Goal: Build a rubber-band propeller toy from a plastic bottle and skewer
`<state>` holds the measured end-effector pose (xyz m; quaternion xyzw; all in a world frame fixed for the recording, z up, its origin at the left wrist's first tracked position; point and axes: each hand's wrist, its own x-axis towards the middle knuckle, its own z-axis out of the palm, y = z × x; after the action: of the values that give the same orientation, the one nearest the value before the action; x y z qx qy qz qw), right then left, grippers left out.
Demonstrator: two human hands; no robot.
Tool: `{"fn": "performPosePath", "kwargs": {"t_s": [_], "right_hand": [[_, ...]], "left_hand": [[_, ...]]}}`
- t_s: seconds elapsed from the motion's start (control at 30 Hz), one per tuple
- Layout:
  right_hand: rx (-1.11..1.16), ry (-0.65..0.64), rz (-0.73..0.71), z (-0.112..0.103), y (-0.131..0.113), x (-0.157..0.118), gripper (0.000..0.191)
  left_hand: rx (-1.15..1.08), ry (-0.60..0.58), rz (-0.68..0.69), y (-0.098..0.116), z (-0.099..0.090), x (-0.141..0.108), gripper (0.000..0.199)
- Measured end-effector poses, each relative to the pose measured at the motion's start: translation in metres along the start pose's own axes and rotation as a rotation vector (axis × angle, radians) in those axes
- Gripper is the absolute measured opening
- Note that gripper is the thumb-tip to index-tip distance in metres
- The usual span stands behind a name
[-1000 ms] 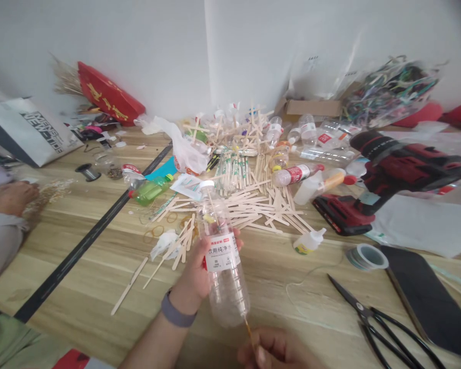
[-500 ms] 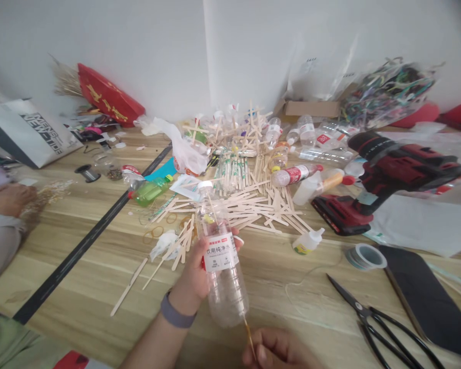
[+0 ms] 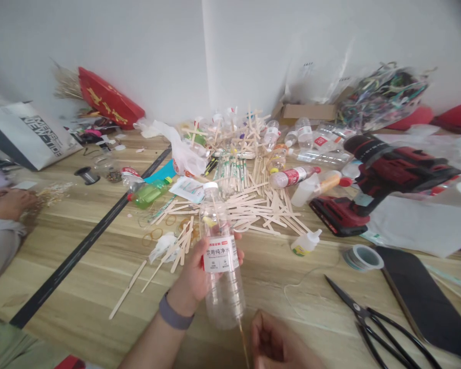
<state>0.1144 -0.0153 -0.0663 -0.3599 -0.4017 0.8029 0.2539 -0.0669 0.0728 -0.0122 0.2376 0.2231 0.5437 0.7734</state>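
Observation:
My left hand [image 3: 197, 266] is wrapped round a clear plastic water bottle [image 3: 222, 289] with a white label and white cap, tilted with its base toward me. A thin pale stick or strand [image 3: 243, 335] runs from the bottle's base down to the bottom edge of the view. A thin line also shows inside the bottle's upper part. Beside the strand's lower end, on its right, is my right hand [image 3: 278, 341], fingers curled and slightly blurred. Its thumb is partly cut off by the frame, and what it holds, if anything, is hidden.
Wooden craft sticks [image 3: 253, 210] lie heaped ahead, with several bottles behind. To the right are a glue bottle [image 3: 306, 243], a spool [image 3: 363, 257], black scissors [image 3: 363, 312], a phone [image 3: 426, 302] and a red drill [image 3: 392, 174]. Another person's hand [image 3: 11, 203] works at far left.
My right hand has shifted slightly right and up, away from the strand that its fingers were pinching. The bottle stays in my left hand, nearly in place. The view has shifted slightly.

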Motion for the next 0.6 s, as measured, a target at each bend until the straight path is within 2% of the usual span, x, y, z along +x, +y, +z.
{"fn": "performPosePath", "kwargs": {"t_s": [0.1,0.17,0.23,0.33,0.43,0.5,0.6], "right_hand": [[-0.137,0.281,-0.153,-0.005,-0.027,0.003,0.061],[-0.19,0.404,-0.256,-0.006,-0.052,0.006,0.071],[-0.231,0.407,-0.311,-0.004,-0.076,0.008,0.076],[-0.26,0.327,-0.344,0.001,-0.098,0.01,0.059],[-0.271,0.303,-0.33,0.002,-0.101,0.01,0.056],[-0.29,0.322,-0.33,-0.002,-0.098,0.007,0.056],[-0.345,0.379,-0.341,-0.013,-0.095,0.001,0.056]], "left_hand": [[0.033,-0.076,-0.083,0.003,0.0,0.0,0.053],[0.068,-0.129,-0.126,0.002,-0.001,-0.001,0.054],[0.125,-0.159,-0.158,0.0,-0.004,-0.003,0.052],[0.202,-0.163,-0.172,-0.002,-0.006,-0.007,0.051],[0.219,-0.21,-0.186,0.003,-0.006,-0.01,0.061],[0.221,-0.247,-0.196,0.011,-0.005,-0.011,0.067],[0.227,-0.243,-0.184,0.023,-0.003,-0.012,0.068]]}}
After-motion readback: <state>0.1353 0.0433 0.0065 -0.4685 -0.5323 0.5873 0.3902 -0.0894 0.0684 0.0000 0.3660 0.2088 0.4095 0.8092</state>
